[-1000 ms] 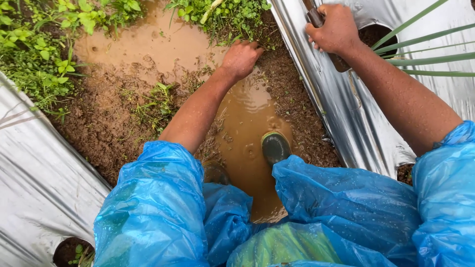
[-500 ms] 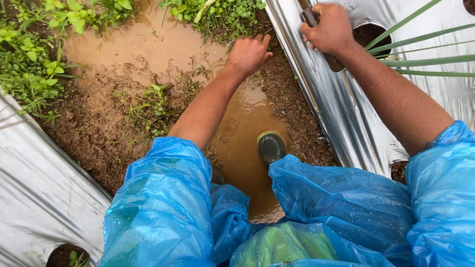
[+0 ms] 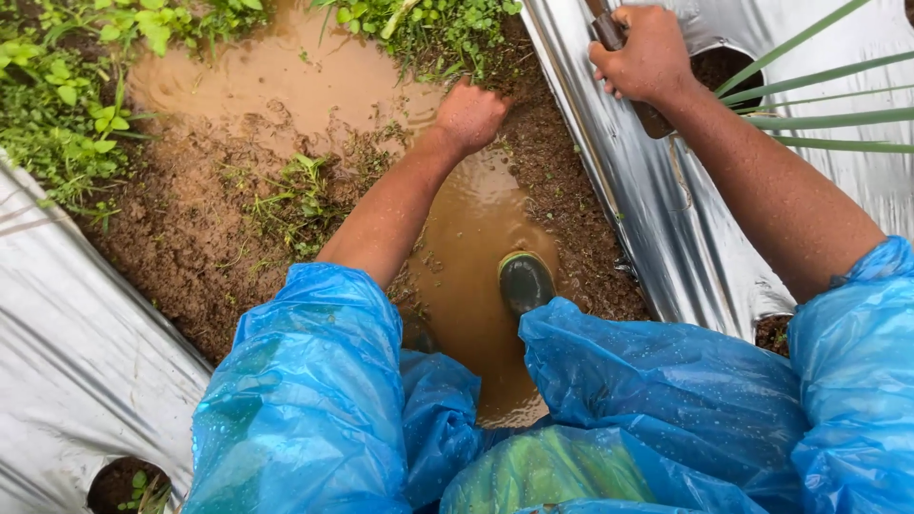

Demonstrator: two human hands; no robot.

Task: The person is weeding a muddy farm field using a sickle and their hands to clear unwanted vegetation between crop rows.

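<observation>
My left hand (image 3: 471, 114) reaches down to the wet ground at the edge of a patch of green weeds (image 3: 419, 24), with its fingers curled closed into the soil and plants; what it grips is hidden. My right hand (image 3: 647, 57) is closed round a dark tool handle (image 3: 609, 30) over the silver plastic mulch sheet (image 3: 619, 171), beside a round planting hole (image 3: 724, 71) in the sheet. Blue plastic rain sleeves (image 3: 305, 381) cover both my upper arms.
A muddy brown puddle (image 3: 466, 238) fills the furrow between two mulch sheets; my dark green boot toe (image 3: 526, 281) stands in it. Weeds (image 3: 67, 105) grow at the left. Long green leaves (image 3: 819, 95) cross the right sheet. Another hole (image 3: 129, 485) shows at lower left.
My left hand has moved forward from the puddle's edge to the weeds and closed its fingers. My right hand has stayed on the tool handle.
</observation>
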